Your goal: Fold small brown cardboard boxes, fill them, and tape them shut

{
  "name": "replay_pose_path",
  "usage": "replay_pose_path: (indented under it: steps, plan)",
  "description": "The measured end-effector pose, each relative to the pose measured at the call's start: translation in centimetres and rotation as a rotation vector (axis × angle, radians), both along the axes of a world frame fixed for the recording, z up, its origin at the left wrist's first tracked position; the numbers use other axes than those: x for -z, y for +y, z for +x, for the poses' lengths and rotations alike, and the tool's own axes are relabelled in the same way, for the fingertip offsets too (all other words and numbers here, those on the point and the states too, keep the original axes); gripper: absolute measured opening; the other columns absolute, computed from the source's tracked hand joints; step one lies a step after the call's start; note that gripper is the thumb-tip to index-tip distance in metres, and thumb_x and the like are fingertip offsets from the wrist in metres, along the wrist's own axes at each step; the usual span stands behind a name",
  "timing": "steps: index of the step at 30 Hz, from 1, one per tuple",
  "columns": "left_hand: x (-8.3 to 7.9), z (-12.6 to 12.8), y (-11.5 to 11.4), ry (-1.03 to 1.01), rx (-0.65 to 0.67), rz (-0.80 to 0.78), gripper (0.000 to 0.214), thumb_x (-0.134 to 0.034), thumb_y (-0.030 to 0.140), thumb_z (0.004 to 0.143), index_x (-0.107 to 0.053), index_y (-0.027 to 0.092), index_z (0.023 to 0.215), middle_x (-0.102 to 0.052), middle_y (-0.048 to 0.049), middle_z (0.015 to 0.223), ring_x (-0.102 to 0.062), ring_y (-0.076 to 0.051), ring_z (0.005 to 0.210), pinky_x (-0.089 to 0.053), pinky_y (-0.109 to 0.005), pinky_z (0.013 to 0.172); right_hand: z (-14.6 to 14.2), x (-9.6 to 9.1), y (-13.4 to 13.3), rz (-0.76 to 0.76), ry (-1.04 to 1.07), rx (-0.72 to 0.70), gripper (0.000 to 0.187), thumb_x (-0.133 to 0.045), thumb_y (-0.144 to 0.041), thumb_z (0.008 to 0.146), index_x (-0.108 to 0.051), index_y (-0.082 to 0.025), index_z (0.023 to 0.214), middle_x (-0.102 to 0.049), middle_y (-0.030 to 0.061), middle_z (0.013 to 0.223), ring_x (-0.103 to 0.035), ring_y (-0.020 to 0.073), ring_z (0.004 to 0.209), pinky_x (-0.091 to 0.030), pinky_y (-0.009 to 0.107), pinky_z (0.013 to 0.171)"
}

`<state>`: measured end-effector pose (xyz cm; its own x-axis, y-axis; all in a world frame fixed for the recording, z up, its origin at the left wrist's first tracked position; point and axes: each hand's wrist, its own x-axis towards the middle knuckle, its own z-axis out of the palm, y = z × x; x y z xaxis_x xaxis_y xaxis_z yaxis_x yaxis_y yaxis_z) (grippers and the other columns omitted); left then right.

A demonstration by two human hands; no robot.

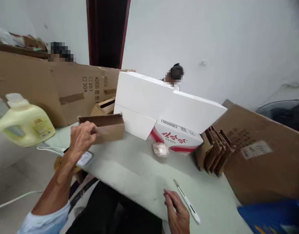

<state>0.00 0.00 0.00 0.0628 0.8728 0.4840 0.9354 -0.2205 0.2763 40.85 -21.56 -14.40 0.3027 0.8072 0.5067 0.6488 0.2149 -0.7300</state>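
Observation:
My left hand (82,138) is closed on the near edge of a small open cardboard box (112,132) at the table's left side. My right hand (178,213) is at the table's front edge, its thumb and forefinger tips close together. Whatever may be between them is too small to make out. Just right of this hand lies a white-handled scalpel-like knife (188,202), its thin blade pointing away from me. Farther back on the table sits a small wrapped clear-plastic bundle (160,149), in front of a white and red printed carton (178,138).
White board panels (144,94) stand behind the table (129,165). Folded cardboard pieces (214,151) lean at right, near a large brown carton (266,156). At left are a yellow jug (27,122) and a white device with a cable (84,158). Two people are partly visible beyond.

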Motion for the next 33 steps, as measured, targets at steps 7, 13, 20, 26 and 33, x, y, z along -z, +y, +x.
replay_pose_path:
  steps: [7,13,20,26,33]
  plan:
    - [3.5,6.4,-7.8,0.051,0.53,0.148,0.018,-0.075,0.005,0.09,-0.066,0.022,0.089,-0.067,-0.0025,0.091,-0.064,-0.027,0.091,-0.038,-0.041,0.085,-2.1,-2.4,0.9,0.036,0.006,-0.003,0.027,-0.068,-0.045,0.106,-0.08,-0.023,0.117,-0.076,0.0099,0.108,-0.074,0.0204,0.084,-0.066,0.032,0.074]
    - [5.3,7.9,-11.8,0.001,0.773,0.042,0.016,-0.061,0.006,0.101,-0.066,0.022,0.103,-0.063,-0.0027,0.095,-0.057,-0.024,0.087,-0.037,-0.042,0.088,-3.9,-5.2,0.4,-0.019,0.048,-0.176,0.087,-0.071,-0.074,0.097,-0.045,-0.032,0.167,-0.053,0.0153,0.163,-0.062,0.0343,0.142,-0.062,0.05,0.109]
    - [4.3,6.1,-13.6,-0.212,0.921,-0.008,0.025,-0.067,0.015,0.105,-0.068,0.024,0.129,-0.074,-0.004,0.111,-0.068,-0.023,0.103,-0.045,-0.044,0.103,-4.8,-6.5,-0.9,-0.096,0.02,-0.181,0.067,-0.068,-0.054,0.106,-0.044,-0.037,0.166,-0.047,0.0113,0.169,-0.048,0.0333,0.157,-0.058,0.051,0.117]
    - [5.0,2.7,-10.1,-0.753,0.338,-0.36,0.045,-0.064,0.066,0.102,-0.075,0.023,0.108,-0.078,-0.0073,0.108,-0.075,-0.026,0.101,-0.06,-0.036,0.086,-5.6,-6.6,-2.8,-0.117,0.066,-0.198,0.071,-0.072,-0.047,0.103,-0.042,-0.036,0.166,-0.043,0.0121,0.171,-0.046,0.0348,0.159,-0.057,0.052,0.119]
    - [11.4,1.5,-7.0,-0.816,0.288,-1.037,0.086,-0.059,0.095,0.083,-0.079,0.017,0.112,-0.08,-0.0101,0.089,-0.076,-0.031,0.077,-0.061,-0.038,0.064,-6.3,-5.0,-6.3,-0.345,0.265,-0.201,0.096,-0.078,-0.056,0.096,-0.026,-0.038,0.175,-0.035,0.0093,0.18,-0.042,0.0366,0.163,-0.051,0.054,0.125]
